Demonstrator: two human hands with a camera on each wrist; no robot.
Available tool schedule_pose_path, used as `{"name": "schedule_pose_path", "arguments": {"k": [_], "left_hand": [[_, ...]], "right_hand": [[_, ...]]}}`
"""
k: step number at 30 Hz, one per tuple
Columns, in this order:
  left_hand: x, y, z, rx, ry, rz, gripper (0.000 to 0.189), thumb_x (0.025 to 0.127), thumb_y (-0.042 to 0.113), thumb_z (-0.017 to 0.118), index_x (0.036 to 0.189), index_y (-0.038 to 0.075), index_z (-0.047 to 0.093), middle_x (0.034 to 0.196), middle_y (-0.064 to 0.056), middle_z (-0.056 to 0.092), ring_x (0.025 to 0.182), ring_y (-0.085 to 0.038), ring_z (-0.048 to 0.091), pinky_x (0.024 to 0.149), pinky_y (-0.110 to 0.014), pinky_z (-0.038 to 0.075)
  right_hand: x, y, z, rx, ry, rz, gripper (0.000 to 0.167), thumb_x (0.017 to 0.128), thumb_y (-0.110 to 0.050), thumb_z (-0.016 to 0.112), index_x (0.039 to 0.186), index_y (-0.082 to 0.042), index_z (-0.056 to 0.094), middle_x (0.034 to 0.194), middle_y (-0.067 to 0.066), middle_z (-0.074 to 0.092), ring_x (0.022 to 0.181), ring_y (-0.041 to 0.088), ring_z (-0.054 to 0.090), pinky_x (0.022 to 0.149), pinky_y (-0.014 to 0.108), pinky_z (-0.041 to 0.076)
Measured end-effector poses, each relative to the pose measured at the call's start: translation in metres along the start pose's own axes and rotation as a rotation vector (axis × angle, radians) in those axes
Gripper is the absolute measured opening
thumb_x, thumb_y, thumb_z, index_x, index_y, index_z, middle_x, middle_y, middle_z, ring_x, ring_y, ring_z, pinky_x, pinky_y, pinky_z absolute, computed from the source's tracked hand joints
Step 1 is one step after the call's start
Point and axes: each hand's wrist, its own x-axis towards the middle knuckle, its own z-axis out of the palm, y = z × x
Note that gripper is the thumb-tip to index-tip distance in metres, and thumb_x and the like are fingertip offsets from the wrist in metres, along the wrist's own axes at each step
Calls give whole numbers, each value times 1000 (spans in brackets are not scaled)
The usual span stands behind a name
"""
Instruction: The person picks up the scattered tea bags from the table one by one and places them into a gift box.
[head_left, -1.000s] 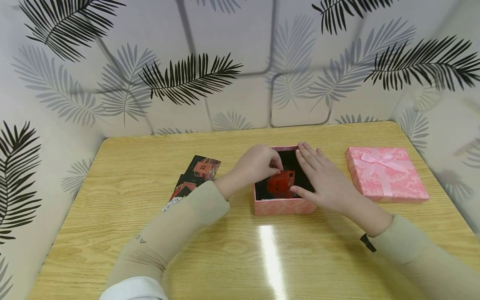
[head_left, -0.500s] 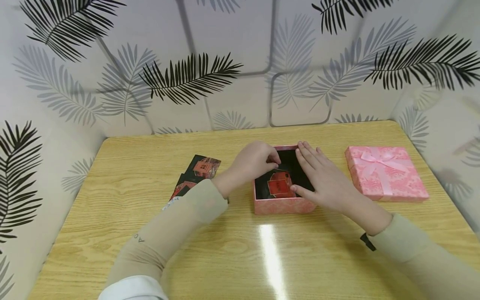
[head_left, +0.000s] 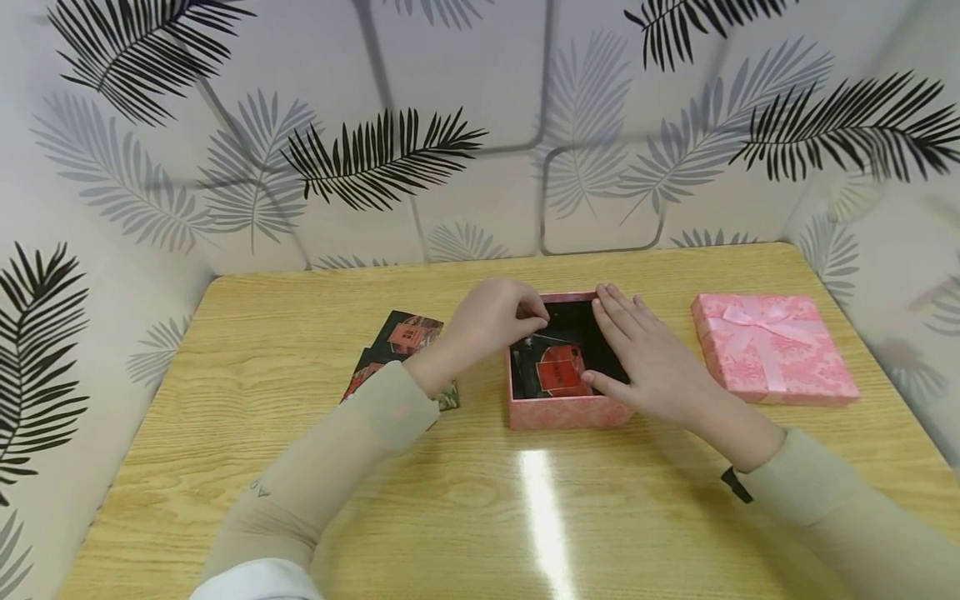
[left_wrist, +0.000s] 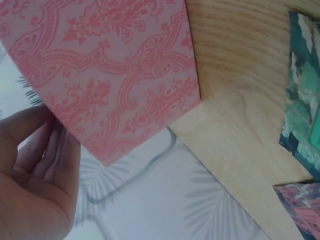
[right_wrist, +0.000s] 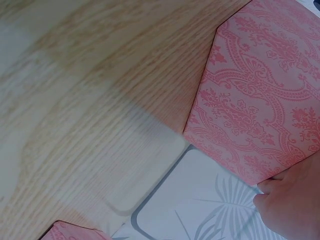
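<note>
An open pink patterned gift box [head_left: 570, 413] with a black inside stands on the table in the head view. A flat black-and-red card-like piece [head_left: 560, 375] lies in it. My left hand [head_left: 495, 317] is over the box's left back corner, fingers curled and thumb tip close to the index fingertip; I cannot tell whether something thin is between them. In the left wrist view the patterned box wall [left_wrist: 120, 75] hides those fingertips. My right hand [head_left: 652, 358] lies along the right rim with fingers straight, its thumb reaching over the box's inside.
Several dark printed pieces [head_left: 408, 335] lie left of the box, partly under the left forearm. A pink box lid [head_left: 780, 346] with a ribbon bow is at the right. Behind the wooden table [head_left: 420, 517] rises a leaf-patterned wall covering.
My left hand has moved left and back, away from the black-and-red piece, which now lies more visible in the box. My right hand has stayed on the rim.
</note>
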Motion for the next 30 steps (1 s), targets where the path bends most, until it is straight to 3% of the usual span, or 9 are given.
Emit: {"name": "schedule_pose_path", "arguments": {"k": [10,16,24,30], "left_hand": [[-11,-11,-15,-189,90,-58,14,102,18,75,108,10,83,108,-6,81,95,-19,74,86,-32,61],[-18,-26,-24,-209,146,-78,13,102,16,74,108,9,83,107,-8,81,95,-22,74,87,-36,61],[-31,-50,-36,-272,223,-97,12,102,13,73,106,5,82,94,-12,80,87,-25,76,83,-39,61],[-44,-64,-45,-297,265,-129,14,103,12,72,108,3,81,95,-15,80,87,-31,76,79,-39,62]], "right_hand": [[1,0,1,2,14,-7,95,104,-52,61,166,7,19,177,24,14,166,41,14,136,56,15],[1,0,1,-4,5,-4,96,104,-52,60,166,7,18,177,24,13,166,41,13,136,55,14],[1,0,1,-5,9,-8,96,104,-53,59,166,7,18,177,24,14,166,41,13,136,54,13],[1,0,1,-7,15,-12,95,104,-51,60,166,7,18,176,26,15,166,41,14,136,55,14]]}}
